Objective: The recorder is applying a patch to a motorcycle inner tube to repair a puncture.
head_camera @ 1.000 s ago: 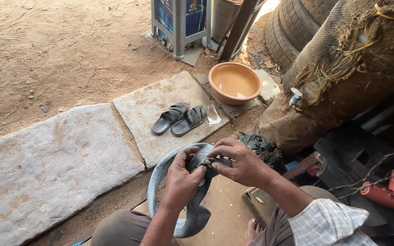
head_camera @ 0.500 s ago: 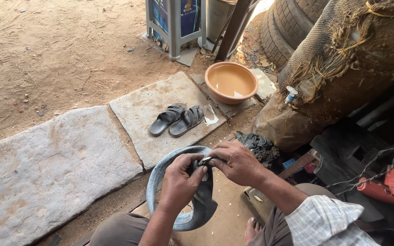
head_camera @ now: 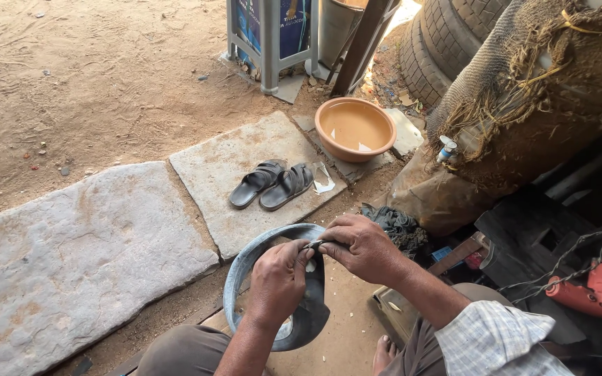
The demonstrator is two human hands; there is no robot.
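Observation:
A grey-black rubber inner tube (head_camera: 245, 268) loops in front of my knees. My left hand (head_camera: 280, 278) grips its near side with fingers curled over the rubber. My right hand (head_camera: 360, 245) pinches the tube's top edge, with a small dark object between the fingers that I cannot make out. The two hands almost touch. Below them lies a brown wooden board (head_camera: 346, 338).
A pair of dark sandals (head_camera: 273, 184) rests on a stone slab (head_camera: 224, 174). An orange basin of water (head_camera: 355, 129) stands behind. Stacked tyres (head_camera: 447, 38) and a sack-covered mound (head_camera: 524, 118) are at the right. A red power tool (head_camera: 597, 292) lies at far right. A black rag (head_camera: 395, 223) sits beside my right hand.
The tube has turned slightly in my hands, and its hanging lower part has been drawn up. Both hands keep their hold at the same spot.

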